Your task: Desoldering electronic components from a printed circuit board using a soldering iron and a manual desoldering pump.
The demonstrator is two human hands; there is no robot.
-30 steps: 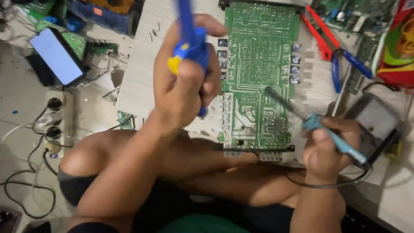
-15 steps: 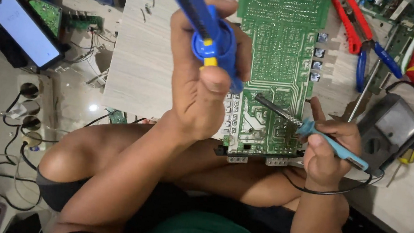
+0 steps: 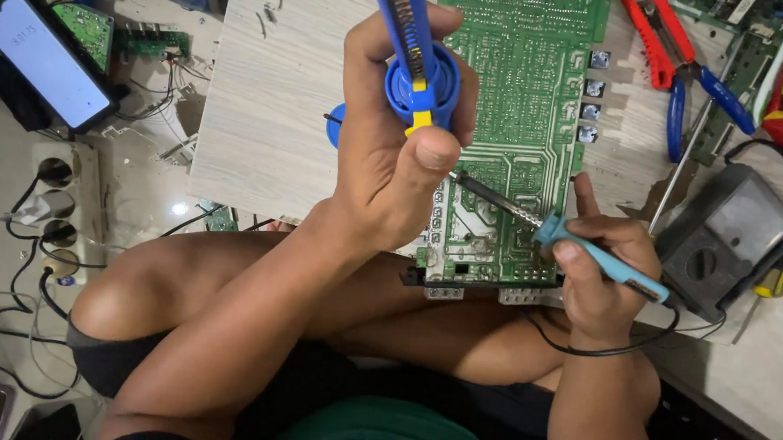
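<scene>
Soldering iron (image 3: 587,251) was gripped pen-fashion in the right hand (image 3: 603,286), near the front edge of the tabletop (image 3: 268,115). Its long axis ran from the light-blue handle at the lower right up and leftward to the dark metal tip, which pointed toward the left hand and met the solder side of the green circuit board (image 3: 516,89) close to the board's front edge. Whether the tip actually touched a joint could not be determined.

Left hand (image 3: 391,168) was clenched around a blue desoldering pump (image 3: 416,52), thumb pressed against the yellow button. The pump's long axis stood steeply, plunger end toward the camera and the far edge, nozzle end hidden behind the fist (its contact with the board could not be confirmed). The iron tip lay just to the right of this hand; the left hand was therefore the nearer of the two to the working point.

Red-and-blue pliers (image 3: 679,66) lay near the far right corner. A grey meter (image 3: 720,244) sat at the right edge, just beside the right hand. A lit phone (image 3: 47,58) rested on the floor, well apart to the left.
</scene>
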